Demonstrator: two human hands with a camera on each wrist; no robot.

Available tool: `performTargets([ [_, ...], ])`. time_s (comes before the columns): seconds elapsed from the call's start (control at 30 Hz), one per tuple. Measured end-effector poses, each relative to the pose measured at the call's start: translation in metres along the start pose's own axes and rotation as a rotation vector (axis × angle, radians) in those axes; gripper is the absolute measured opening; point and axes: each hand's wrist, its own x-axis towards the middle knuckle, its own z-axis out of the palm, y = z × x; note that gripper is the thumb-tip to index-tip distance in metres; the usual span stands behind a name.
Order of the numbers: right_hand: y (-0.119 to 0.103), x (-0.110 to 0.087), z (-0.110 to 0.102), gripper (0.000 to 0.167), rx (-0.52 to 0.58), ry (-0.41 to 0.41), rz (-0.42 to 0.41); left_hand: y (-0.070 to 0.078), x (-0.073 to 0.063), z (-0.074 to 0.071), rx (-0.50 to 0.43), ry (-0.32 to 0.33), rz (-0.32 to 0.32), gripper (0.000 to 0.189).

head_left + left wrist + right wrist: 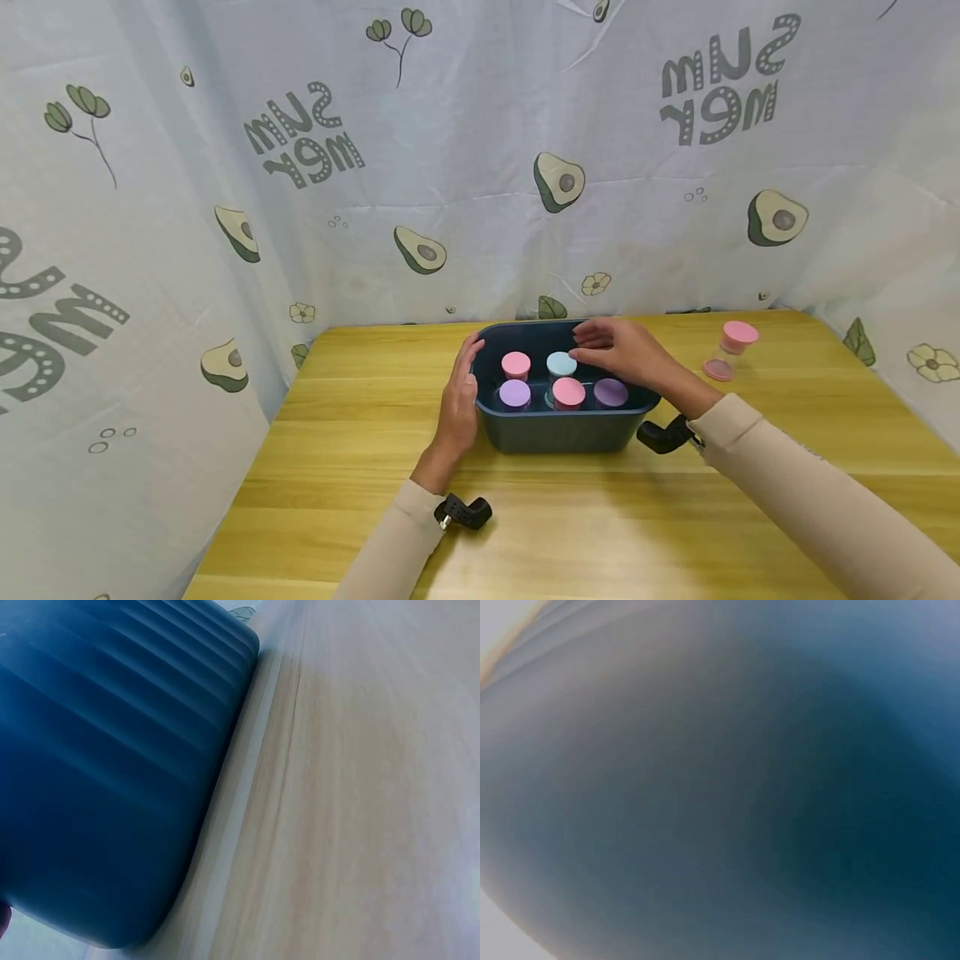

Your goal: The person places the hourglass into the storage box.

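A dark blue plastic bin (558, 433) stands on the table, holding several small sand timers. Their caps show from above: a pink cap (516, 363), a light blue cap (561, 362), a lilac cap (515, 392), another pink cap (568, 392) and a purple cap (611, 392). My left hand (457, 408) rests along the bin's left end, fingers extended. Over the bin's right rear part reaches my right hand (626, 350), its thumb beside the light blue cap and nothing visible between its fingers. The left wrist view shows the bin's ribbed wall (135, 750); the right wrist view is blurred.
A sand timer with pink ends (731, 350) stands on the wooden table (360, 425), right of the bin and near the back edge. Behind the table hangs a pale curtain (480, 150) printed with avocados. Black wrist cameras are strapped to both forearms.
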Motion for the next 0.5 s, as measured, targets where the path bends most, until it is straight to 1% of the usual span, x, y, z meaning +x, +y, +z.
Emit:
performTargets([
  [0.13, 0.001, -0.004, -0.007, 0.048, 0.029, 0.018, 0.006, 0.000, -0.001, 0.000, 0.002, -0.002, -0.009, 0.051],
  [0.33, 0.006, -0.013, -0.017, 0.049, 0.038, 0.042, 0.015, -0.002, -0.003, 0.000, 0.012, 0.000, -0.009, 0.051],
  [0.5, 0.007, -0.018, -0.028, 0.050, 0.045, 0.064, 0.017, -0.001, 0.000, 0.000, 0.004, 0.003, 0.002, 0.051],
])
